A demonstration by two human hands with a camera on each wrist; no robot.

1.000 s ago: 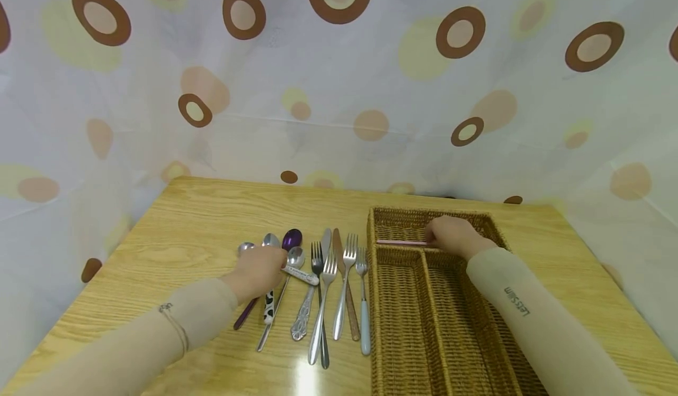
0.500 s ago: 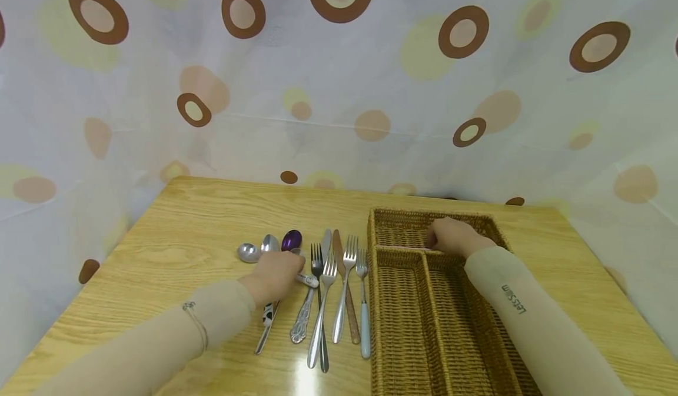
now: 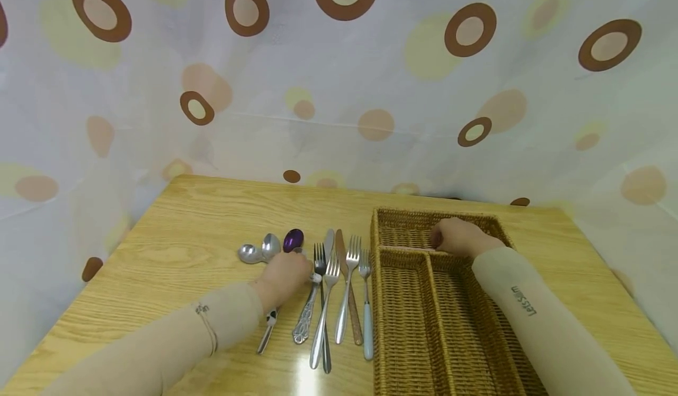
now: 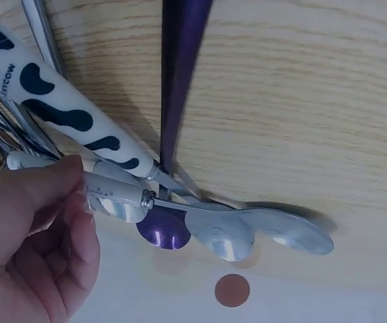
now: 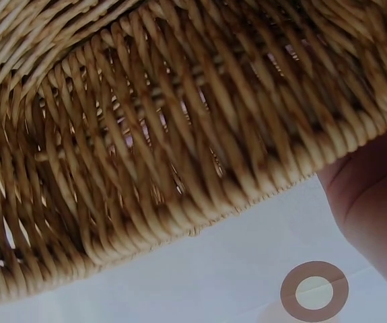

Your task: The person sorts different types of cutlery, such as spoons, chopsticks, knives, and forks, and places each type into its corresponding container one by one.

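My left hand (image 3: 286, 272) pinches the white handle of a spoon (image 4: 116, 190) between thumb and fingers. Its silver bowl (image 3: 248, 253) points left, across the other spoons. Under and beside it lie a cow-patterned spoon (image 4: 65, 111), a purple spoon (image 3: 293, 240) and another silver spoon (image 4: 122, 210). Inside the back compartment of the wicker basket (image 3: 374, 302), my right hand (image 3: 452, 235) has curled fingers around one end of a slim pink stick (image 3: 408, 248). The divider partly covers the stick, and those fingertips are hidden. Pink also shows through the weave in the right wrist view.
Between my left hand and the basket lie several forks (image 3: 353, 255), a brown knife (image 3: 355, 319) and a knife with an ornate silver handle (image 3: 303, 322). A light-blue-handled fork (image 3: 368, 331) lies along the basket's left wall. A spotted curtain (image 3: 339, 90) hangs behind the table.
My left hand has moved right with the white-handled spoon, whose bowl now shows fully. The pink stick has sunk lower behind the divider; my right hand has hardly moved.
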